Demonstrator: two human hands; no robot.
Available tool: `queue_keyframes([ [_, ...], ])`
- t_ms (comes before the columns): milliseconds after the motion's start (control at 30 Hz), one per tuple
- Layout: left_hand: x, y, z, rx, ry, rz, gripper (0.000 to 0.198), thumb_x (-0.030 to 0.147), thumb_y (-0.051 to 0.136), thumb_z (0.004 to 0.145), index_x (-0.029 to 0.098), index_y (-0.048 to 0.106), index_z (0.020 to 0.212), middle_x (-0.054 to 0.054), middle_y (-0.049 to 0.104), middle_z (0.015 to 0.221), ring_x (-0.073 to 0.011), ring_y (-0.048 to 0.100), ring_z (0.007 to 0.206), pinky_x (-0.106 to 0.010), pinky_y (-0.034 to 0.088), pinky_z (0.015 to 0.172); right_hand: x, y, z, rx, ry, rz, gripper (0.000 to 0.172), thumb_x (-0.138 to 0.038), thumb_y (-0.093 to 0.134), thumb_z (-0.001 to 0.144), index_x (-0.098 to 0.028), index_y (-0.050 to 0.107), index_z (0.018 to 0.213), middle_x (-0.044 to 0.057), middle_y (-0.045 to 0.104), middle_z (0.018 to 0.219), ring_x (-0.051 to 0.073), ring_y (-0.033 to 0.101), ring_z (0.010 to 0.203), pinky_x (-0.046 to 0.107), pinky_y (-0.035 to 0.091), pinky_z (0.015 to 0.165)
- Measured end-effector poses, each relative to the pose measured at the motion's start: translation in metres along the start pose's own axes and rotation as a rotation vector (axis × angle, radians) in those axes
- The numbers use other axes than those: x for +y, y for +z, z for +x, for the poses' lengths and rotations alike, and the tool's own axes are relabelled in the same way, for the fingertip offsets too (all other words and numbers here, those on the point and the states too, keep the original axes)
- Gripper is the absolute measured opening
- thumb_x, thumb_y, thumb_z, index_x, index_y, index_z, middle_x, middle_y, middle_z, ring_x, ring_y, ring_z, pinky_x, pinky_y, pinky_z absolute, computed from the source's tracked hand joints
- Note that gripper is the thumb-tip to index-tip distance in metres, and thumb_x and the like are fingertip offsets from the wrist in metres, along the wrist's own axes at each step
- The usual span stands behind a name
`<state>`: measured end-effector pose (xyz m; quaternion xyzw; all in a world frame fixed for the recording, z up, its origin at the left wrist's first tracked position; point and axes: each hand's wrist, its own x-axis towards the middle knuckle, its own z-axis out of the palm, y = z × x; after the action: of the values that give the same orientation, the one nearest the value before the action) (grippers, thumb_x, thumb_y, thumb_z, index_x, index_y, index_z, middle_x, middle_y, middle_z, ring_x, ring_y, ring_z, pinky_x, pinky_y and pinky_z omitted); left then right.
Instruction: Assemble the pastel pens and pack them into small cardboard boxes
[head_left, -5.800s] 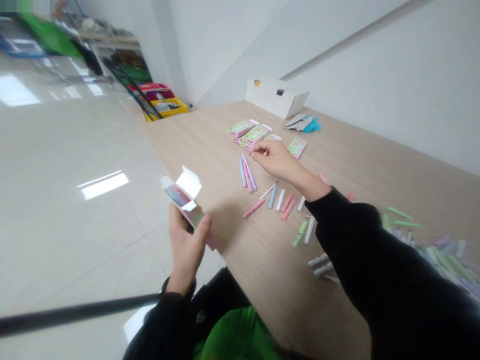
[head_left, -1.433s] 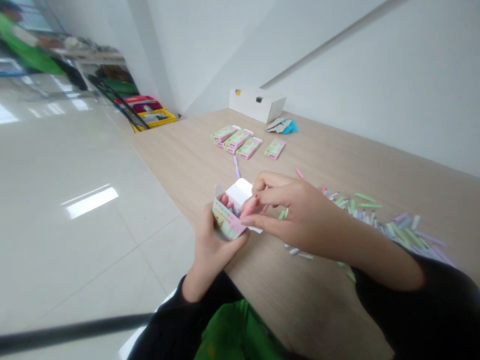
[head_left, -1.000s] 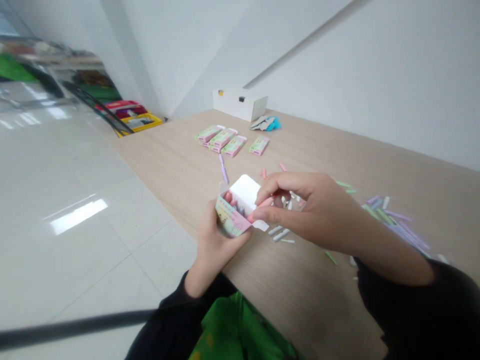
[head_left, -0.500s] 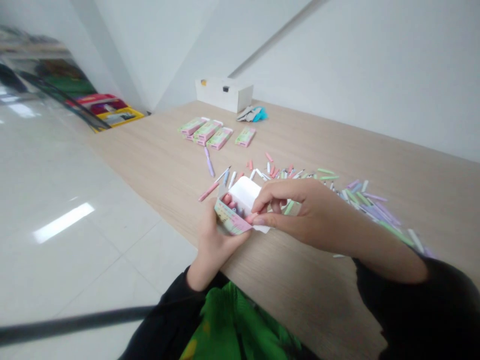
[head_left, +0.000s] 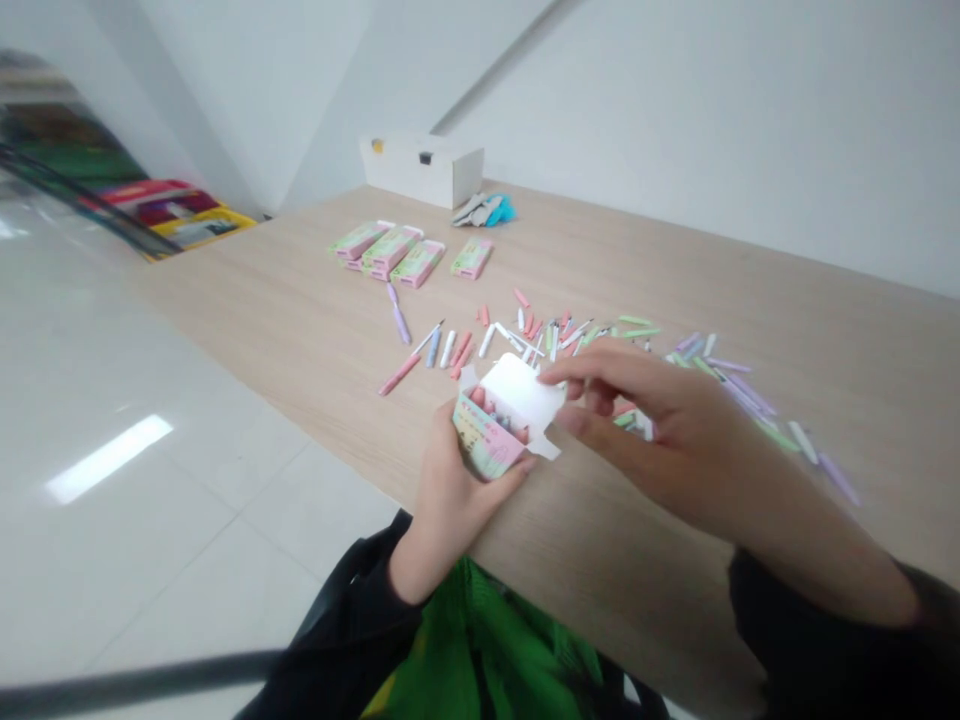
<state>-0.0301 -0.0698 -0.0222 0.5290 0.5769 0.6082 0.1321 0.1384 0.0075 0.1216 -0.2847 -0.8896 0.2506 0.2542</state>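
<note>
My left hand (head_left: pixel 450 485) grips a small pink-and-green carton (head_left: pixel 486 436) above the near table edge. The carton's white lid flap (head_left: pixel 519 390) is folded up, and its mouth shows pink and bluish pen ends packed inside. Just right of the flap is my right hand (head_left: pixel 637 415), thumb and forefinger apart with nothing seen between them; the forefinger tip is at the flap's edge, and I cannot tell if it touches. Behind the hands lie loose pens and caps (head_left: pixel 461 350) in pink, white, green and purple, partly hidden by my right hand.
Several closed pink-and-green cartons (head_left: pixel 390 248) are stacked farther back, with a single carton (head_left: pixel 472 257) beside them. A white box (head_left: pixel 420 172) and a grey-and-blue glove-like cloth (head_left: pixel 486 209) stand by the wall. A purple pen (head_left: pixel 399 315) lies nearer. Tiled floor (head_left: pixel 187 520) drops off left.
My right hand has drawn back from the carton's mouth, and its fingertips have parted from the pink pen end. The view has shifted slightly; my left hand still holds the carton.
</note>
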Motion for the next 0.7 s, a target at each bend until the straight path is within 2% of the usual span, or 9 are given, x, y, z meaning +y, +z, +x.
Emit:
queue_keyframes([
  [33, 0.001, 0.003, -0.003, -0.017, -0.018, -0.017, 0.075, 0.042, 0.085, 0.078, 0.023, 0.045, 0.138, -0.012, 0.063, 0.124, -0.0292, 0.067, 0.115, -0.045, 0.06, 0.094, 0.001, 0.003, -0.015, 0.104, 0.046, -0.022, 0.032, -0.037, 0.069, 0.092, -0.025, 0.068, 0.121, 0.006, 0.071, 0.103, 0.019, 0.064, 0.084, 0.033, 0.052, 0.076],
  [100, 0.004, 0.01, -0.009, -0.053, -0.038, -0.04, 0.075, 0.044, 0.084, 0.079, 0.023, 0.043, 0.139, -0.013, 0.062, 0.126, -0.0303, 0.066, 0.116, -0.046, 0.06, 0.095, 0.003, 0.018, -0.045, 0.208, 0.133, -0.067, 0.055, -0.04, 0.074, 0.088, -0.026, 0.054, 0.137, 0.01, 0.066, 0.116, 0.024, 0.064, 0.095, 0.037, 0.055, 0.08],
  [200, 0.008, 0.022, -0.02, -0.121, -0.044, -0.069, 0.077, 0.043, 0.082, 0.081, 0.022, 0.039, 0.142, -0.014, 0.06, 0.125, -0.0312, 0.066, 0.114, -0.047, 0.06, 0.094, 0.01, 0.053, -0.08, 0.186, 0.124, -0.038, 0.072, -0.039, 0.071, 0.089, -0.025, 0.035, 0.15, 0.015, 0.061, 0.13, 0.028, 0.066, 0.106, 0.043, 0.059, 0.087],
  [267, 0.008, 0.028, -0.028, -0.19, -0.017, -0.094, 0.077, 0.038, 0.078, 0.085, 0.022, 0.034, 0.147, -0.015, 0.06, 0.126, -0.0307, 0.067, 0.114, -0.046, 0.06, 0.093, 0.016, 0.074, -0.093, 0.233, 0.16, 0.008, 0.069, -0.031, 0.063, 0.095, -0.025, 0.028, 0.153, 0.015, 0.061, 0.131, 0.026, 0.069, 0.103, 0.044, 0.06, 0.088],
  [333, 0.005, 0.033, -0.036, -0.238, 0.031, -0.093, 0.077, 0.032, 0.071, 0.091, 0.022, 0.027, 0.153, -0.017, 0.058, 0.13, -0.0303, 0.066, 0.117, -0.046, 0.06, 0.094, 0.021, 0.087, -0.098, 0.34, 0.209, 0.067, 0.062, -0.026, 0.059, 0.098, -0.026, 0.028, 0.152, 0.014, 0.06, 0.131, 0.023, 0.07, 0.101, 0.043, 0.062, 0.088],
  [400, -0.001, 0.037, -0.042, -0.225, 0.078, -0.071, 0.077, 0.027, 0.065, 0.095, 0.024, 0.021, 0.158, -0.018, 0.055, 0.136, -0.0303, 0.064, 0.122, -0.046, 0.058, 0.097, 0.026, 0.092, -0.1, 0.472, 0.224, 0.121, 0.053, -0.025, 0.057, 0.099, -0.028, 0.033, 0.146, 0.014, 0.061, 0.13, 0.024, 0.071, 0.104, 0.044, 0.063, 0.088],
  [467, -0.005, 0.042, -0.045, -0.158, 0.133, -0.047, 0.075, 0.024, 0.061, 0.097, 0.026, 0.019, 0.159, -0.019, 0.051, 0.141, -0.0299, 0.062, 0.125, -0.047, 0.057, 0.099, 0.029, 0.096, -0.1, 0.578, 0.224, 0.192, 0.042, -0.023, 0.053, 0.101, -0.029, 0.037, 0.139, 0.013, 0.064, 0.122, 0.024, 0.072, 0.104, 0.044, 0.064, 0.087],
  [567, -0.007, 0.047, -0.043, -0.063, 0.256, -0.036, 0.064, 0.02, 0.059, 0.098, 0.026, 0.028, 0.154, -0.016, 0.053, 0.136, -0.026, 0.063, 0.121, -0.043, 0.058, 0.096, 0.033, 0.107, -0.101, 0.655, 0.251, 0.298, 0.032, -0.022, 0.05, 0.102, -0.029, 0.039, 0.131, 0.01, 0.066, 0.111, 0.023, 0.073, 0.099, 0.043, 0.065, 0.085],
  [700, 0.0, 0.047, -0.032, -0.057, 0.391, -0.053, 0.046, 0.016, 0.054, 0.1, 0.025, 0.039, 0.143, -0.009, 0.059, 0.119, -0.0198, 0.065, 0.108, -0.037, 0.058, 0.091, 0.037, 0.128, -0.107, 0.703, 0.247, 0.237, 0.041, -0.021, 0.054, 0.1, -0.029, 0.043, 0.138, 0.012, 0.063, 0.126, 0.024, 0.066, 0.119, 0.045, 0.06, 0.1],
])
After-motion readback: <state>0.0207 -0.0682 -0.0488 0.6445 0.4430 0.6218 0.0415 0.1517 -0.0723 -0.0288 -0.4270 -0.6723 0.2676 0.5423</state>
